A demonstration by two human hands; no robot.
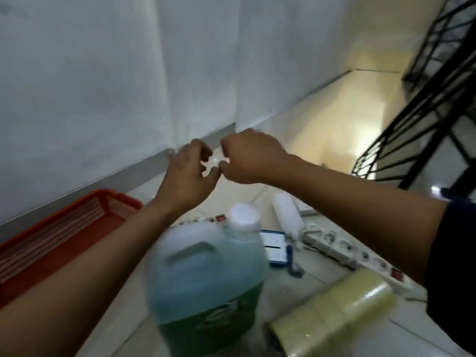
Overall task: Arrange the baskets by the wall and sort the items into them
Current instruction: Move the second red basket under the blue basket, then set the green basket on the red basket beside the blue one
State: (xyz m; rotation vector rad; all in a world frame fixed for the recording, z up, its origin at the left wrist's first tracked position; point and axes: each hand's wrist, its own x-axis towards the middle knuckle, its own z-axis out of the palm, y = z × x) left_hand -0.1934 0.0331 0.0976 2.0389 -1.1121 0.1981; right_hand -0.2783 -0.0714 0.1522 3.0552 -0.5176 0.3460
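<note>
one red basket (pixel 61 235) sat by the wall; jug (pixel 206 284), tape rolls (pixel 332 313) lay unsorted. left hand (pixel 189 176) and right hand (pixel 251 157) met, fingers curled; whether they held anything, i couldn't tell.

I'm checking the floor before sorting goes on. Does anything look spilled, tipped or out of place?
No spill shows. The stack of tape rolls lies on its side, and the power strips sprawl loose across the floor beside the upright green jug. Only the red basket sits by the wall. The frame is blurred.
</note>
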